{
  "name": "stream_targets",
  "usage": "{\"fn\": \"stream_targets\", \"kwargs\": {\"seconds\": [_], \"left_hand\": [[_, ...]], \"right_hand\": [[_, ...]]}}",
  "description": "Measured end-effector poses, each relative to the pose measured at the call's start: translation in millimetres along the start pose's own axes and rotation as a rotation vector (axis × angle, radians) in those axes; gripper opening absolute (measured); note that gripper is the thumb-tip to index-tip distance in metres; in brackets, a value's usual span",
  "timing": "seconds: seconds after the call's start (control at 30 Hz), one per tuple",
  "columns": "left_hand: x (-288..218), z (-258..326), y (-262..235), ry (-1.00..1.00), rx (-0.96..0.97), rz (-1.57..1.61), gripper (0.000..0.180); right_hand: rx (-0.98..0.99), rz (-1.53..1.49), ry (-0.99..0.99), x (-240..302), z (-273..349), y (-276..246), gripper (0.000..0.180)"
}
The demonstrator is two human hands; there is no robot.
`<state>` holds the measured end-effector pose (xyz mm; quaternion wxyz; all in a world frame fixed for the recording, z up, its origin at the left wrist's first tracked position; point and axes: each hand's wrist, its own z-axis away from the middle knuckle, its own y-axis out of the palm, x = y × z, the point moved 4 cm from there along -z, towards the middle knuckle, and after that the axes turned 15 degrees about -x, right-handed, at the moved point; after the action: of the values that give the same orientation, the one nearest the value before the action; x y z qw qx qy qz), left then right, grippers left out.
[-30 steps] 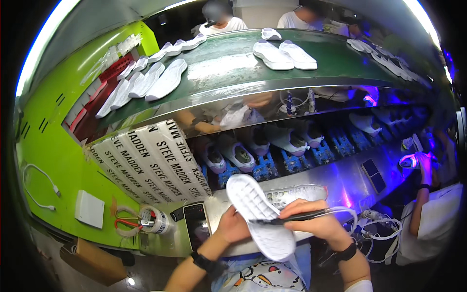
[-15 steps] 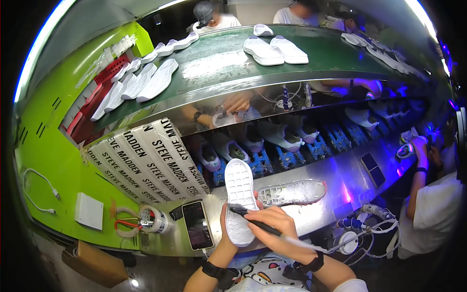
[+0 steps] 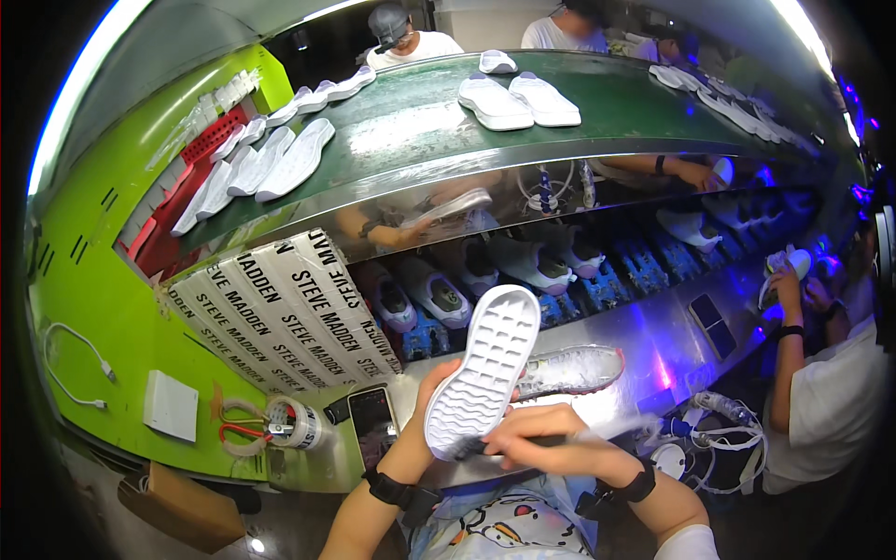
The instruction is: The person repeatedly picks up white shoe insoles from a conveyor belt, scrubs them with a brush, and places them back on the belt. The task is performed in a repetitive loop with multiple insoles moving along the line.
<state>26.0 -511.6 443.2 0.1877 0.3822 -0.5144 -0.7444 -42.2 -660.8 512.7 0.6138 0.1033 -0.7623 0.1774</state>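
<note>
My left hand (image 3: 425,397) is closed around the edge of a white shoe sole (image 3: 483,369), held up tilted with its gridded, wavy-ribbed face showing. My right hand (image 3: 541,439) grips a black brush (image 3: 469,449), its dark tip at the sole's lower end. A pale hose trails from the brush's back end, blurred by motion. Just behind the sole, on the metal bench (image 3: 644,392), lies a worn sole-shaped piece (image 3: 574,371) with a red edge, partly hidden by the sole and my hand.
Several shoes (image 3: 443,299) sit on blue racks under a green conveyor (image 3: 401,121) carrying white soles (image 3: 294,161). Left stand a printed box (image 3: 280,308), a phone (image 3: 373,425) and a tape roll with scissors (image 3: 294,425). Hoses (image 3: 719,434) hang at right, near a co-worker's arm (image 3: 791,359).
The sole has tilted its top to the right and come nearer. My right hand has moved the brush from the sole's middle to its lower end.
</note>
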Motion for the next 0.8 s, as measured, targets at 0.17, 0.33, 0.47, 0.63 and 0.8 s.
{"fn": "stream_targets", "kwargs": {"seconds": [0.17,0.33,0.47,0.63,0.8], "left_hand": [[2.2,-3.9,-30.1,-0.131,-0.154,-0.306,0.049],[-3.6,31.3,32.4,0.290,-0.039,-0.988,0.039],[-7.2,47.9,86.7,0.281,-0.011,-1.188,0.039],[-1.8,-10.1,26.6,-0.214,-0.323,-1.147,0.034],[-2.7,-6.8,19.1,-0.111,-0.438,-1.106,0.043]], "right_hand": [[0.144,0.372,-0.332,11.4,8.2,-2.6,0.014],[0.059,0.283,-0.424,27.3,5.1,0.8,0.009],[0.085,0.361,-0.355,12.0,7.8,-26.8,0.012],[-0.007,0.326,-0.382,-4.4,5.4,-31.5,0.015],[-0.179,0.038,-0.062,-9.8,8.4,-51.8,0.016]]}}
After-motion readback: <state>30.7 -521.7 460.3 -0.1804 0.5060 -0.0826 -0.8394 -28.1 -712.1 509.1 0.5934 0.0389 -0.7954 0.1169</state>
